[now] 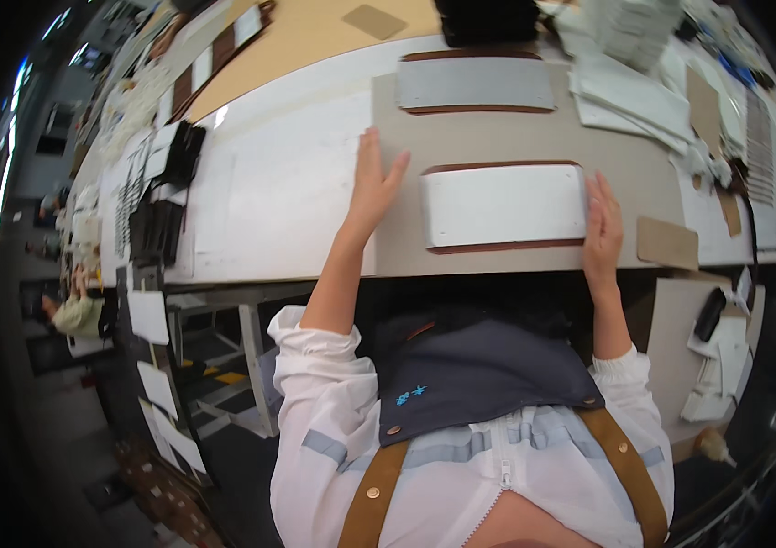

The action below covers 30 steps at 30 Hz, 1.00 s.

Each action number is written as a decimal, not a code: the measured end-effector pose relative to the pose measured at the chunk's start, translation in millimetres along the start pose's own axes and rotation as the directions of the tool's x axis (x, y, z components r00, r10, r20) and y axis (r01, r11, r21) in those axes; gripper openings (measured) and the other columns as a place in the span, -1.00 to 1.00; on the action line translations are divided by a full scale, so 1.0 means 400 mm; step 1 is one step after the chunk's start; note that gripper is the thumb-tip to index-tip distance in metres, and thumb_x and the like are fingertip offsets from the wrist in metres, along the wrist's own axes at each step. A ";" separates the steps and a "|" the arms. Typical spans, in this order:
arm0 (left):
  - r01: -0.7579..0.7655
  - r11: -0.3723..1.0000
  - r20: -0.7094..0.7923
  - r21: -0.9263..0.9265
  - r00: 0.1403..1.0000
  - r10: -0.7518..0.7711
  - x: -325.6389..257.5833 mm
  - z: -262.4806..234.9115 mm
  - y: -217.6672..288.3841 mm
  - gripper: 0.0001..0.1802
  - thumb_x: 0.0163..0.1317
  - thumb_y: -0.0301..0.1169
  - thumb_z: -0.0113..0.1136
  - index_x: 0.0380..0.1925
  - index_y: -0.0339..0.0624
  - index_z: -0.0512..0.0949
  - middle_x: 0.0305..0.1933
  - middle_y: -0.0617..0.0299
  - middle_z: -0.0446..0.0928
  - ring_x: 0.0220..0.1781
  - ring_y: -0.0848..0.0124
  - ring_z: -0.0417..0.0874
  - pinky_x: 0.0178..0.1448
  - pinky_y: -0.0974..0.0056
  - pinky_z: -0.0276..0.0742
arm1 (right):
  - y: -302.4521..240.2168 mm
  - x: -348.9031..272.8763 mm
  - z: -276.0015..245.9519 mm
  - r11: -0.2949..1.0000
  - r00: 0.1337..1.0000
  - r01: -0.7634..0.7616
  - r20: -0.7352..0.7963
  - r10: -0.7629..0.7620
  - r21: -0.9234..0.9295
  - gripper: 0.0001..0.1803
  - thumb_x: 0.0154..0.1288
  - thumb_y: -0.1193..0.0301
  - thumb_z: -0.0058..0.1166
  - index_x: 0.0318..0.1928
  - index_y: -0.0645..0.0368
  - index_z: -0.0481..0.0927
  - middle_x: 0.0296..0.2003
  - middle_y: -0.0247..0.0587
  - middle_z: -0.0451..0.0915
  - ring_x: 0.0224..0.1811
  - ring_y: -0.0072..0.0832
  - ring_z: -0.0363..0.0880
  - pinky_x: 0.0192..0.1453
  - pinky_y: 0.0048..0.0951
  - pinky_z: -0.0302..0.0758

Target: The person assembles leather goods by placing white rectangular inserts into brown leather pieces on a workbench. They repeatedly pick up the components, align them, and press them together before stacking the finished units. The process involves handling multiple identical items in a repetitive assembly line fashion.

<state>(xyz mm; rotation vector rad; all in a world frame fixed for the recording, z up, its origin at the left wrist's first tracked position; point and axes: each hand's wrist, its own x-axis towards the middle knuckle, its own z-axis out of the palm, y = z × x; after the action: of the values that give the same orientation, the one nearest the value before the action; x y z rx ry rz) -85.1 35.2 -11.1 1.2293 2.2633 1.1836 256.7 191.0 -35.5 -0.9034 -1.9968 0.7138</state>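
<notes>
Hands flat on a grey board

Right hand (603,228) lies flat, fingers together, touching the white panel (503,205). Left hand (374,183) presses the grey board (406,247), fingers spread. Farther back on the tabletop (288,192) sits a grey panel (475,84).

The left hand (375,183) lies flat and open on a big grey board (498,137) on the white table (288,192). The right hand (602,228) rests open too, touching the right end of a white panel (503,205) with a brown edge. A grey panel (475,84) lies farther back. Stacks of white paper (634,36) sit at the far right.
</notes>
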 end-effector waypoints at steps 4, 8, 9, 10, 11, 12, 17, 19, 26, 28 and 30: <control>0.064 0.995 -0.179 0.074 0.983 -0.050 0.070 -0.095 -0.113 -0.43 0.38 -0.25 0.26 0.32 -0.25 0.46 0.37 -0.10 0.44 0.46 0.06 0.38 0.52 0.05 0.28 | -0.025 -0.010 0.002 0.997 0.999 0.031 -0.025 -0.033 -0.068 -0.65 0.57 0.48 -0.08 0.23 0.29 0.59 0.27 0.02 0.55 0.36 -0.10 0.47 0.44 -0.19 0.35; 0.154 0.984 -0.273 0.091 0.954 -0.124 0.063 -0.150 -0.148 -0.54 0.28 -0.34 0.35 0.16 -0.22 0.58 0.18 0.06 0.57 0.25 0.12 0.54 0.35 0.04 0.44 | -0.020 -0.010 0.004 0.986 0.997 0.068 -0.025 -0.072 -0.151 -0.66 0.47 0.53 0.06 0.20 0.25 0.60 0.15 -0.02 0.60 0.25 -0.12 0.51 0.37 -0.16 0.39; 0.117 0.978 -0.253 0.173 0.965 -0.071 0.065 -0.145 -0.143 -0.54 0.26 -0.34 0.37 0.15 -0.22 0.59 0.17 0.07 0.58 0.25 0.12 0.55 0.34 0.04 0.45 | -0.026 -0.009 0.007 0.986 0.997 0.071 -0.015 -0.074 -0.148 -0.66 0.46 0.53 0.07 0.20 0.25 0.60 0.15 -0.03 0.59 0.24 -0.12 0.51 0.37 -0.16 0.39; 0.076 0.964 -0.227 0.255 0.974 -0.017 0.071 -0.135 -0.137 -0.54 0.24 -0.34 0.39 0.13 -0.22 0.60 0.16 0.09 0.59 0.25 0.11 0.56 0.33 0.03 0.45 | -0.031 -0.008 0.008 0.987 0.997 0.072 -0.008 -0.074 -0.146 -0.65 0.45 0.53 0.08 0.20 0.25 0.60 0.15 -0.03 0.59 0.24 -0.12 0.50 0.36 -0.16 0.40; -0.052 0.944 -0.190 0.327 0.974 0.120 0.082 -0.116 -0.124 -0.54 0.24 -0.33 0.38 0.14 -0.20 0.60 0.16 0.08 0.59 0.28 0.11 0.54 0.34 0.05 0.45 | -0.032 -0.004 0.011 0.986 0.995 0.092 -0.010 -0.094 -0.142 -0.66 0.44 0.54 0.09 0.18 0.24 0.61 0.13 -0.05 0.58 0.22 -0.13 0.50 0.35 -0.16 0.40; -0.180 0.902 -0.144 0.392 0.956 0.254 0.097 -0.089 -0.107 -0.54 0.24 -0.33 0.38 0.15 -0.18 0.61 0.16 0.08 0.60 0.31 0.10 0.53 0.35 0.06 0.45 | -0.033 -0.004 0.010 0.984 0.995 0.099 -0.005 -0.101 -0.148 -0.67 0.44 0.54 0.09 0.18 0.24 0.62 0.13 -0.05 0.59 0.22 -0.13 0.50 0.34 -0.17 0.41; -0.564 0.549 0.050 0.617 0.724 0.688 0.224 0.049 -0.004 -0.68 0.16 -0.40 0.37 -0.05 -0.15 0.66 0.09 0.09 0.62 0.30 0.13 0.55 0.38 0.12 0.43 | -0.039 -0.007 0.000 0.986 0.996 0.080 -0.029 -0.085 -0.145 -0.71 0.43 0.56 0.09 0.12 0.25 0.65 0.10 -0.07 0.60 0.19 -0.14 0.51 0.31 -0.17 0.43; -0.601 0.401 0.120 0.691 0.643 0.756 0.265 0.065 0.005 -0.79 0.15 -0.44 0.31 -0.18 -0.14 0.67 -0.02 0.13 0.65 0.20 0.19 0.61 0.34 0.15 0.44 | -0.047 -0.003 0.002 0.988 0.995 0.087 -0.033 -0.092 -0.128 -0.73 0.43 0.56 0.09 0.08 0.25 0.66 0.07 -0.07 0.61 0.18 -0.14 0.52 0.31 -0.17 0.43; -0.669 0.294 0.355 0.683 0.655 0.667 0.305 0.084 -0.005 -0.94 0.13 -0.46 0.15 -0.40 -0.10 0.60 -0.28 0.27 0.58 -0.09 0.30 0.66 0.06 0.21 0.55 | -0.055 -0.004 0.004 0.986 0.994 0.088 -0.046 -0.095 -0.140 -0.76 0.41 0.56 0.10 0.05 0.25 0.66 0.06 -0.07 0.61 0.16 -0.13 0.53 0.30 -0.16 0.43; -0.664 0.254 0.402 0.703 0.666 0.629 0.306 0.082 0.014 -0.94 0.13 -0.46 0.16 -0.41 -0.10 0.60 -0.22 0.24 0.60 -0.07 0.30 0.67 0.05 0.21 0.57 | -0.052 -0.004 0.002 0.986 0.994 0.088 -0.048 -0.095 -0.143 -0.75 0.40 0.57 0.10 0.05 0.24 0.66 0.06 -0.07 0.61 0.17 -0.12 0.53 0.30 -0.16 0.43; -0.651 0.283 0.299 0.705 0.634 0.713 0.312 0.081 0.011 -0.96 0.12 -0.48 0.17 -0.42 -0.11 0.59 -0.15 0.21 0.61 -0.06 0.29 0.67 0.03 0.20 0.58 | -0.056 -0.004 0.002 0.986 0.994 0.094 -0.046 -0.101 -0.141 -0.75 0.40 0.57 0.10 0.05 0.24 0.65 0.07 -0.07 0.60 0.17 -0.12 0.53 0.30 -0.16 0.43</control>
<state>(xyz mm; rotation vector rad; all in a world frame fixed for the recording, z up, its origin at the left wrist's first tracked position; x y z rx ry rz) -136.5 153.4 -13.2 2.7728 2.3914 0.3025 249.2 176.7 -20.1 -0.8882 -2.0474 0.4964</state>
